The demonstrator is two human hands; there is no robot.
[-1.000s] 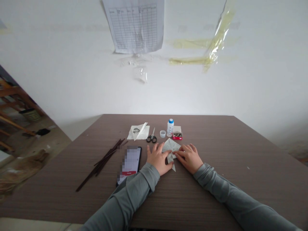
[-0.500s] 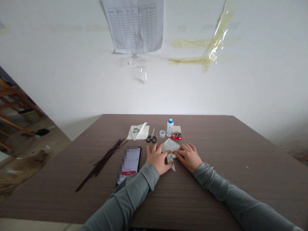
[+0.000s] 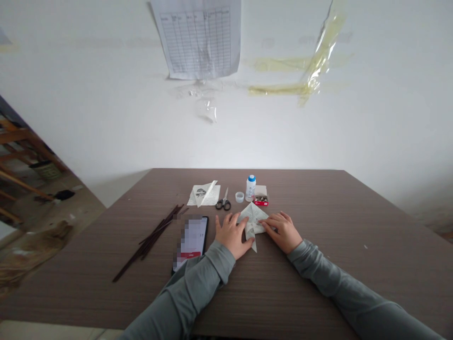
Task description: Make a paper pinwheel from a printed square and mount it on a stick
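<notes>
A folded sheet of printed paper (image 3: 252, 219), shaped like a pointed triangle, lies on the table just in front of me. My left hand (image 3: 231, 234) holds its left side, with the thumb along the lower edge. My right hand (image 3: 281, 231) lies flat, its fingertips resting on the paper's right corner. The fingers of that hand are not closed around the paper. Part of the paper is hidden under my left hand.
Beyond the paper stand scissors (image 3: 223, 202), a white glue bottle (image 3: 250, 188), a small clear cap (image 3: 239, 197), a red box of metal fasteners (image 3: 261, 196) and a printed sheet (image 3: 203, 194). To the left lie a phone (image 3: 189, 243) and several dark sticks (image 3: 150, 241).
My right hand has slid to the right, and its fingertips now rest at the paper's right corner. The folded paper shows more of its surface, and my left hand stays in place.
</notes>
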